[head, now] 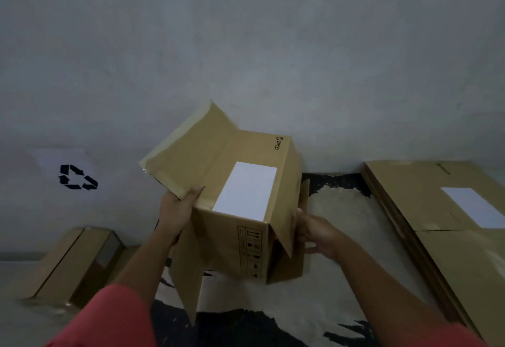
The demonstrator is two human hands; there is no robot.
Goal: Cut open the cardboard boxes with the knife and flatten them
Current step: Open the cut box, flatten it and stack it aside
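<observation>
Two hands hold an opened cardboard box over a patterned mat.
The left hand presses flat, fingers straight, on its left side; the right hand curls round its right flap.

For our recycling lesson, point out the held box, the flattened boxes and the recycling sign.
held box (pixel 246 190), head view, on its white label.
flattened boxes (pixel 451 253), head view, on bare cardboard below the label.
recycling sign (pixel 78 177), head view, middle of its arrows.
</observation>
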